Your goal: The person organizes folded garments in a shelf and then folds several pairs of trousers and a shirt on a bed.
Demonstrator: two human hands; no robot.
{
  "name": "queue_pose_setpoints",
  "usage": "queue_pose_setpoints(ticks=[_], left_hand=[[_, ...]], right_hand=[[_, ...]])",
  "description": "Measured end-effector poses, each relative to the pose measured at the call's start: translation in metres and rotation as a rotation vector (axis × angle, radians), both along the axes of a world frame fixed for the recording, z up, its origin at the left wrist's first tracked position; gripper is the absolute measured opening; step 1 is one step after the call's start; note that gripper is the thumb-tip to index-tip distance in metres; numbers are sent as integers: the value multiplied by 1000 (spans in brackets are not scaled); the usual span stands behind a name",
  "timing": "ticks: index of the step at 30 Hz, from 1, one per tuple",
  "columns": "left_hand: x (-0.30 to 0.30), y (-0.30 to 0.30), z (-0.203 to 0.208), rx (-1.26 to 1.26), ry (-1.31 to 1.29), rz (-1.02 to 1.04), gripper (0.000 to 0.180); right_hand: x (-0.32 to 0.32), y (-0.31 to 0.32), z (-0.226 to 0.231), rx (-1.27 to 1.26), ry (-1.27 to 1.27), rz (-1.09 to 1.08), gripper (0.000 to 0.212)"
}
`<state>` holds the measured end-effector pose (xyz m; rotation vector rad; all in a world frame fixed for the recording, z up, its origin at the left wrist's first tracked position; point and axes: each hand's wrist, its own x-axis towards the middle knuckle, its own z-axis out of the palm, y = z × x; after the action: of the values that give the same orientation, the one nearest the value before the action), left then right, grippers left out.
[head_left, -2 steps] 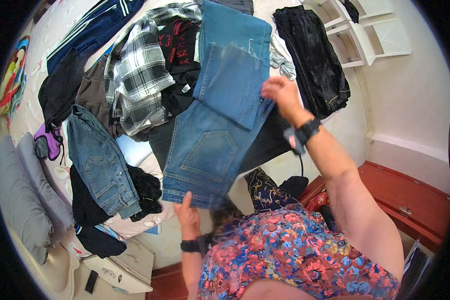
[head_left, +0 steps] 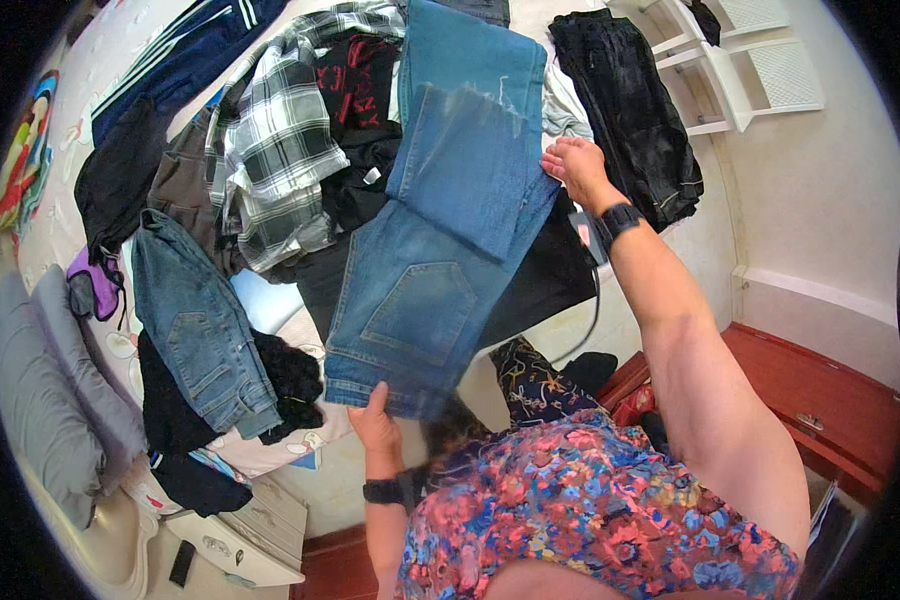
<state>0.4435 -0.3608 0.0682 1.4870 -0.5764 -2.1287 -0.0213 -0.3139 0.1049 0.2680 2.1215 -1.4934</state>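
While your left hand (head_left: 375,428) is grasping the blue jeans (head_left: 420,310) by the waistband (head_left: 370,372) at seven o'clock, your right hand (head_left: 578,170) is sitting at their two-o'clock edge.
The jeans are lying mid-view; the frayed upper layer (head_left: 460,165) could be sliding askew if your left is tugging while the right fingers (head_left: 560,156) (pinching or not, I cannot tell) are hanging slack.

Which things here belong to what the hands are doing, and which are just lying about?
In hand: blue jeans, waistband gripped by left hand; right hand at their side edge.

Lying about: plaid shirt, black trousers, other jeans, grey pillows.
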Motion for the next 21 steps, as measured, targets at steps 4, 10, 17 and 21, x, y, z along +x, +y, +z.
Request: queue_pose_setpoints(ticks=[4,10,17,21], left_hand=[[-2,7,-9,-26,-95,97,42],[6,7,-22,45,-122,139,42],[-1,8,-30,42,-157,189,40],[-2,7,-27,44,-210,189,44]], right_hand=[[-24,-8,-41,76,-153,131,15],[-13,-21,-48,122,83,206,12],[-11,-19,-55,372,549,386,24],[-3,-43,-22,526,277,453,37]])
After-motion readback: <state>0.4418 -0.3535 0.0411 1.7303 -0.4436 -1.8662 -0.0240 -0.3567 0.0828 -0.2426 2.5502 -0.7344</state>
